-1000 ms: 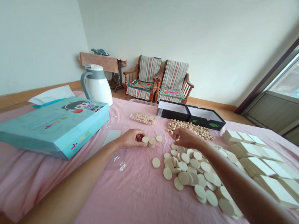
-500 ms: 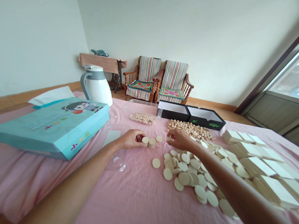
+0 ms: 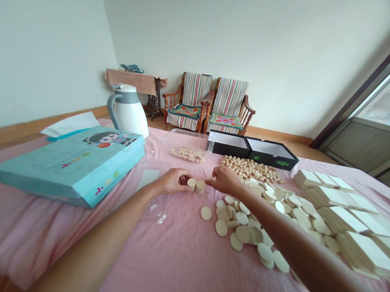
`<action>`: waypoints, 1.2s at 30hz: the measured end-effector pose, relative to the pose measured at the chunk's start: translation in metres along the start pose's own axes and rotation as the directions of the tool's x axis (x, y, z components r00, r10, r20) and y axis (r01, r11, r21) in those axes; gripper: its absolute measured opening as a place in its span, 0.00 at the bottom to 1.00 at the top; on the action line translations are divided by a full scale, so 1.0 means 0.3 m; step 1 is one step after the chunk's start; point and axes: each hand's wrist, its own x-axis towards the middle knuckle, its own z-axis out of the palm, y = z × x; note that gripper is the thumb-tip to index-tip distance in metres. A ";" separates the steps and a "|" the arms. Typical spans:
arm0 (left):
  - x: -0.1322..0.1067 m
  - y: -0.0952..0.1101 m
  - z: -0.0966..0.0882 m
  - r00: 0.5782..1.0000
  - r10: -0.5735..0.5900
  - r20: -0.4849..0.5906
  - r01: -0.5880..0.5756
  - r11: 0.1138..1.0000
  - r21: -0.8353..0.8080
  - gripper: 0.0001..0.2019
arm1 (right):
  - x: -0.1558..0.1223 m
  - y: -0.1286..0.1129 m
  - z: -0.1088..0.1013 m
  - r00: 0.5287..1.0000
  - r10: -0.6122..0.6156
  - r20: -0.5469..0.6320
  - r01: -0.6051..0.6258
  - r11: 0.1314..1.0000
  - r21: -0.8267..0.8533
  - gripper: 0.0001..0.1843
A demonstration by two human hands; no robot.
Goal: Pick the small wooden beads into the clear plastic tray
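My left hand (image 3: 172,181) is curled closed at a small stack of round wooden discs (image 3: 191,183), its fingertips against the left side. Touching that stack on the right stands a second short stack of discs (image 3: 200,187). My right hand (image 3: 225,180) is just right of the second stack, fingers pinched on a pale disc mostly hidden by them. One loose disc (image 3: 206,213) lies flat on the pink cloth nearer to me. A spread heap of discs (image 3: 243,234) lies under and beside my right forearm.
Wooden beads (image 3: 250,168) lie before two black boxes (image 3: 272,154). Stacked rectangular wooden pieces (image 3: 343,212) are at right. A clear plastic tray (image 3: 190,135) sits behind more beads (image 3: 187,154). At left are a blue box (image 3: 68,164) and a white jug (image 3: 132,113).
My right hand has moved left with its disc, up to the second stack, covering where a loose disc lay. My left hand stays at its stack. The view has shifted slightly.
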 end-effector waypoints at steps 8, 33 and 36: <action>0.003 0.000 0.001 1.000 -0.014 -0.002 0.014 1.000 -0.019 0.18 | -0.046 0.155 -0.135 1.000 -0.018 0.004 0.018 1.000 0.013 0.07; 0.005 -0.001 0.001 1.000 -0.013 0.001 0.013 1.000 -0.010 0.18 | -0.048 0.054 0.001 0.998 -0.061 -0.031 0.056 0.990 -0.127 0.11; 0.007 -0.009 0.004 1.000 -0.011 -0.009 0.011 1.000 -0.006 0.18 | -0.063 0.033 0.008 0.999 -0.042 -0.005 0.040 0.976 -0.212 0.11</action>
